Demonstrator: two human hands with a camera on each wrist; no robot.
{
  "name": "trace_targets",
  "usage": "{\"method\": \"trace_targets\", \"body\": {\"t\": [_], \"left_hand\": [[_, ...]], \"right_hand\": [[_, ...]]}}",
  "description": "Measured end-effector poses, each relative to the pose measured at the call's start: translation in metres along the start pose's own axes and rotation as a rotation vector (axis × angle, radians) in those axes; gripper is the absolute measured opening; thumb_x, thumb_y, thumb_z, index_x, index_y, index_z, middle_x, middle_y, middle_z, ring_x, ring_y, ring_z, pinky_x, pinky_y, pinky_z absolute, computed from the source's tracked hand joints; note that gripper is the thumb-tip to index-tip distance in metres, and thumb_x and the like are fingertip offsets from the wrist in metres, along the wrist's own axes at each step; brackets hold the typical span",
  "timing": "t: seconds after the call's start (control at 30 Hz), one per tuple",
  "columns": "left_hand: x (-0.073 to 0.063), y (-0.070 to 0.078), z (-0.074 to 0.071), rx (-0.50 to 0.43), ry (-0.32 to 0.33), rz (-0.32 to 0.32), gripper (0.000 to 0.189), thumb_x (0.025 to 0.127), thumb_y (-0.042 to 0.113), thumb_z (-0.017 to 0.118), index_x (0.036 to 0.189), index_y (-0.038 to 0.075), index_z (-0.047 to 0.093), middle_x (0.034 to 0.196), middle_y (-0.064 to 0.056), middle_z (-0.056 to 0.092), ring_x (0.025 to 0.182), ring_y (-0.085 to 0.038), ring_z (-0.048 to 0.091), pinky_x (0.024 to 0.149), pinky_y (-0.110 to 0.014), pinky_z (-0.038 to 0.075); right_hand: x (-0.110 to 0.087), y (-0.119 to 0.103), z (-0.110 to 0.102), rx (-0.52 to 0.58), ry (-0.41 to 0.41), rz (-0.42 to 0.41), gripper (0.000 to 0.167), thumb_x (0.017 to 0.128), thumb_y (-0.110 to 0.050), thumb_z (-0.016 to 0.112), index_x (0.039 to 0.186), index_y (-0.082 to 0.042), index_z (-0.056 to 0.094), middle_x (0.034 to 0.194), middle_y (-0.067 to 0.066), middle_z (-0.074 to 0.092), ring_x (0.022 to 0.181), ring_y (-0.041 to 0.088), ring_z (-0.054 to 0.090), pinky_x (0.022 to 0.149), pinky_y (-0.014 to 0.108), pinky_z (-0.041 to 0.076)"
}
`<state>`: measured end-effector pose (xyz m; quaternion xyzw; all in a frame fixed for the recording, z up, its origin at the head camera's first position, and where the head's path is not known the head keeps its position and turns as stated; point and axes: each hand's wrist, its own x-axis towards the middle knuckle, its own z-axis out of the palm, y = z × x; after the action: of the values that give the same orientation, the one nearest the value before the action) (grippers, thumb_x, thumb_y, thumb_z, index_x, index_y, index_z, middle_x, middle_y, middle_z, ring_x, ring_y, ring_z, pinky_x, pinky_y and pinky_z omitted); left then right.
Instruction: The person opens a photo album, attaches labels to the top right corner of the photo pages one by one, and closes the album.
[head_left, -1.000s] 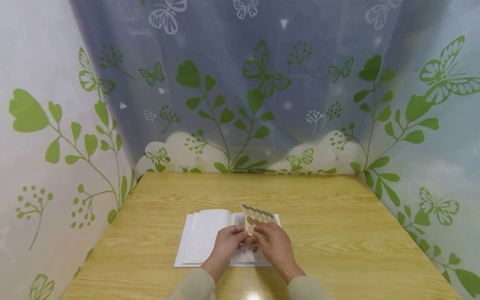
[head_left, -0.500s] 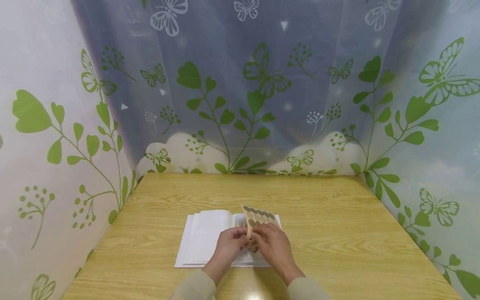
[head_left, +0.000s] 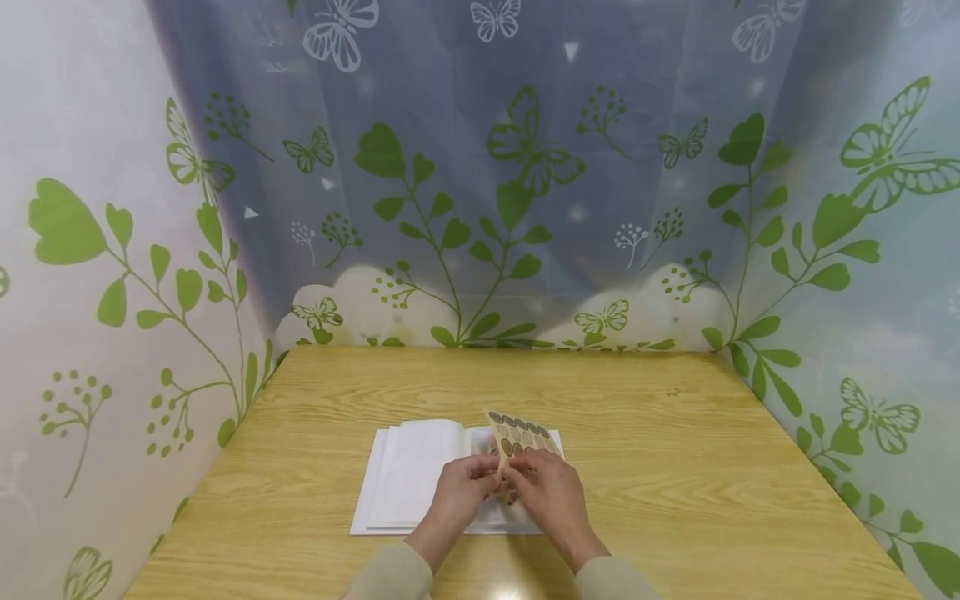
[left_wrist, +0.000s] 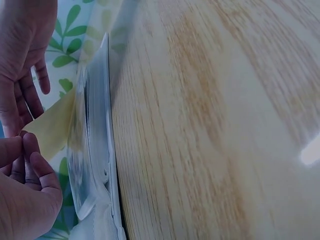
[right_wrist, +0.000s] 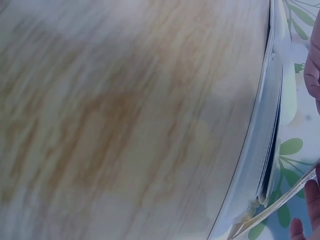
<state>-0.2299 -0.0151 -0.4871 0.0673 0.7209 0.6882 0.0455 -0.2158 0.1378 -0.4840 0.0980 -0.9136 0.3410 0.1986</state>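
A tan sheet of round, coin-like stickers point(head_left: 521, 435) stands tilted above the right page of an open white album point(head_left: 420, 479). My right hand point(head_left: 553, 493) holds its lower part between thumb and fingers. My left hand point(head_left: 454, 493) pinches the lower left corner, its fingertips close to the right hand's. In the left wrist view, the thumb and finger of the left hand point(left_wrist: 27, 200) meet at the corner of the plain-backed sheet point(left_wrist: 52, 127). Whether a sticker is between these fingertips cannot be told. The right wrist view shows the sheet point(right_wrist: 280, 204) edge-on.
The album lies on a wood-grain table point(head_left: 675, 467); its edge shows clear plastic pages point(left_wrist: 80, 150) in the left wrist view. Hanging cloth point(head_left: 465, 208) with butterflies and leaves encloses the table at the back and both sides.
My left hand has shifted slightly right and stays at the sheet's corner. The sticker sheet has turned a little, and its lower left corner has moved to the right.
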Motion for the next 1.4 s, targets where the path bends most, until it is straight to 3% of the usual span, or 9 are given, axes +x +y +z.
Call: {"method": "trace_targets", "body": {"t": [0.5,0.73,0.97,1.2,1.4], "left_hand": [[-0.001,-0.003,0.001,0.021,-0.005,0.055,0.025,0.085,-0.011,0.062,0.109,-0.013,0.067,0.096,-0.021,0.072,0.082,-0.020,0.069,0.068,-0.025,0.056],[0.000,-0.003,0.002,0.024,-0.003,0.051,0.024,0.085,-0.011,0.062,0.108,-0.013,0.067,0.094,-0.020,0.072,0.080,-0.019,0.069,0.067,-0.024,0.056],[-0.007,0.011,0.002,0.028,-0.005,0.071,0.023,0.086,-0.015,0.059,0.107,-0.019,0.064,0.095,-0.028,0.070,0.086,-0.036,0.069,0.072,-0.039,0.059],[-0.002,-0.002,0.001,0.067,0.000,0.057,0.022,0.084,-0.010,0.064,0.105,-0.012,0.068,0.092,-0.019,0.072,0.080,-0.020,0.068,0.069,-0.026,0.056],[-0.002,0.000,-0.001,0.063,-0.012,0.048,0.022,0.085,-0.011,0.064,0.106,-0.012,0.069,0.093,-0.019,0.073,0.084,-0.023,0.070,0.073,-0.026,0.058]], "right_hand": [[-0.001,0.001,0.003,-0.028,0.031,-0.037,0.005,0.086,-0.021,0.076,0.087,-0.016,0.075,0.082,-0.008,0.068,0.080,0.016,0.063,0.067,0.034,0.050],[-0.001,0.001,0.005,-0.031,0.027,-0.017,0.005,0.087,-0.020,0.075,0.090,-0.016,0.076,0.086,-0.006,0.069,0.084,0.019,0.063,0.071,0.038,0.051],[-0.001,0.000,0.005,-0.039,0.028,-0.019,0.004,0.088,-0.016,0.074,0.090,-0.013,0.076,0.093,0.000,0.072,0.089,0.024,0.065,0.078,0.045,0.052],[-0.001,0.001,0.004,-0.043,0.004,0.017,0.005,0.090,-0.017,0.071,0.089,-0.015,0.076,0.091,-0.002,0.071,0.086,0.021,0.063,0.079,0.044,0.051],[-0.002,0.001,0.004,-0.016,-0.018,0.014,0.012,0.090,-0.027,0.072,0.093,-0.016,0.077,0.097,-0.001,0.072,0.095,0.024,0.064,0.086,0.050,0.050]]}}
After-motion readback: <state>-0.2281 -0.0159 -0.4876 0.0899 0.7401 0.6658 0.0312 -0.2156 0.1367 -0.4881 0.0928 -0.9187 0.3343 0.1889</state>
